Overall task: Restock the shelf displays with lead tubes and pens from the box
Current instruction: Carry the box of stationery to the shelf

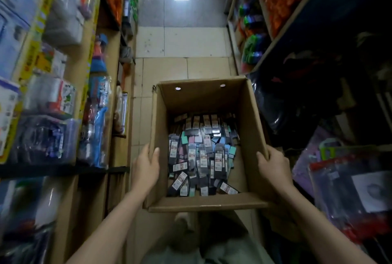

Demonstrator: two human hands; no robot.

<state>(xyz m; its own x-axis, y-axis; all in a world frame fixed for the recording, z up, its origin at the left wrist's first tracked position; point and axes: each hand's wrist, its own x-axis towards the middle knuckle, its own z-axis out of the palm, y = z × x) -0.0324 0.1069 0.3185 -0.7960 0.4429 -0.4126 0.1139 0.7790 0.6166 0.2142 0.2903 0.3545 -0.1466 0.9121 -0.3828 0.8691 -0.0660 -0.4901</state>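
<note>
- The box [203,102], open-topped cardboard, is held up over the tiled floor [182,40] in a narrow aisle.
- Left hand [146,168] grips the box's left wall, thumb inside, fingers outside.
- Right hand [273,166] grips the right wall the same way.
- Packets [201,155] of lead tubes and pens lie heaped on the box bottom.
- Shelves [63,72] of packaged goods stand on both sides.

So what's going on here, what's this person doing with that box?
A person stands in a narrow shop aisle holding an open cardboard box by its side walls: left hand on the left wall, right hand on the right. Inside lies a loose pile of small packets. Nothing has been taken out yet; stocked shelves flank both sides.
</note>
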